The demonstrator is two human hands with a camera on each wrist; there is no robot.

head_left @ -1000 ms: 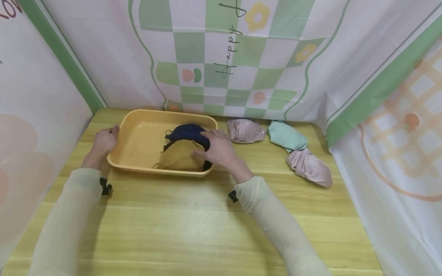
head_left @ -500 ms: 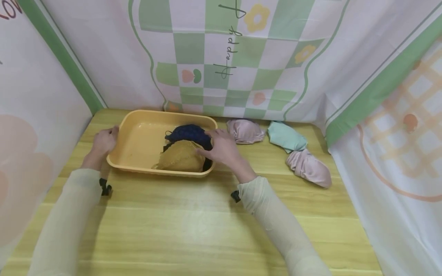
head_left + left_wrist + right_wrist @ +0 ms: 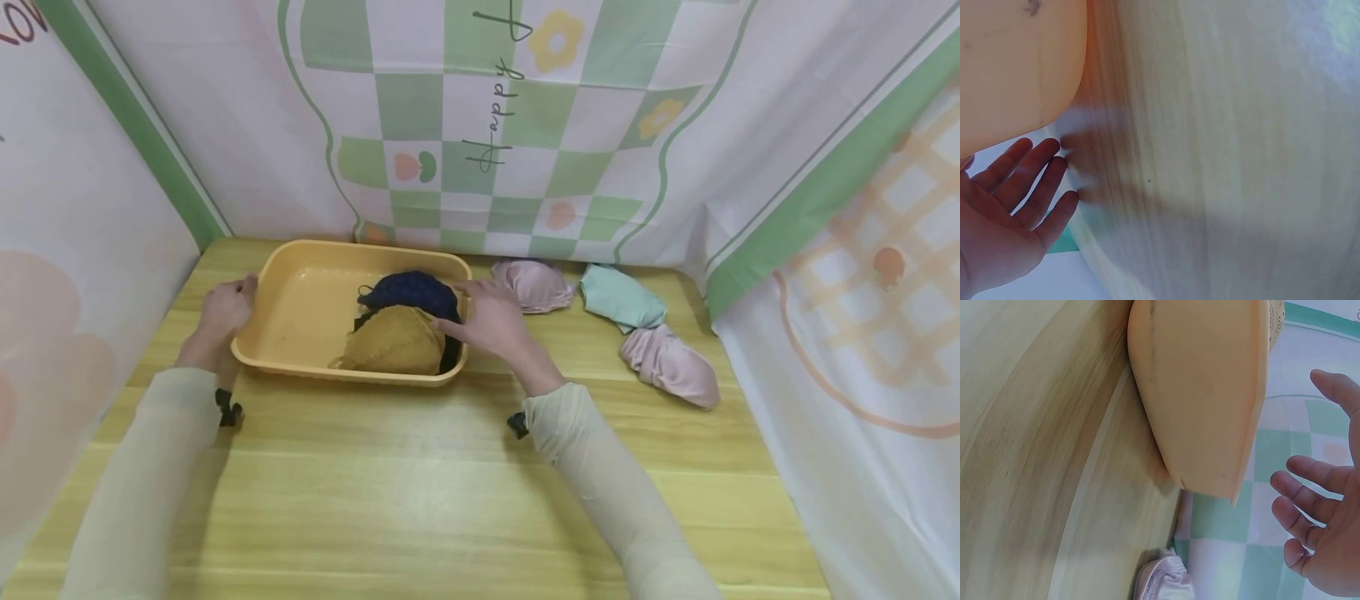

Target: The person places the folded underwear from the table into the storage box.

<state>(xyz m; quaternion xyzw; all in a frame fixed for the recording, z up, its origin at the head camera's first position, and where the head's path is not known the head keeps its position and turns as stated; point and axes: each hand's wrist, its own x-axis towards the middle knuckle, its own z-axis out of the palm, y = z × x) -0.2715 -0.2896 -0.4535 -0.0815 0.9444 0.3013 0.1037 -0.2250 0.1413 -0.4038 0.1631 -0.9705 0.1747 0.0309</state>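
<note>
A yellow plastic basin (image 3: pixel 277 321) stands at the back left of the wooden table. In its right end lie a navy bra (image 3: pixel 405 290) and, in front of it, a mustard bra (image 3: pixel 393 342), both folded so the cups face up. My left hand (image 3: pixel 227 307) is at the basin's left end; in the left wrist view its fingers (image 3: pixel 1038 187) are spread, close to the table and the basin's outer wall. Over the right rim hovers my right hand (image 3: pixel 495 321), holding nothing. Its fingers (image 3: pixel 1310 494) look loosely bent and apart from the basin in the right wrist view.
Right of the basin a folded pink bra (image 3: pixel 532 285) lies by the back curtain (image 3: pixel 465 200). Beyond it are a folded mint garment (image 3: pixel 622 296) and another pink one (image 3: pixel 671 364). Printed cloth hangs along the back and both sides of the table (image 3: pixel 420 483).
My right hand has drawn back rightward from over the two bras toward the basin's right rim, uncovering more of them. The left hand and the basin have stayed in place.
</note>
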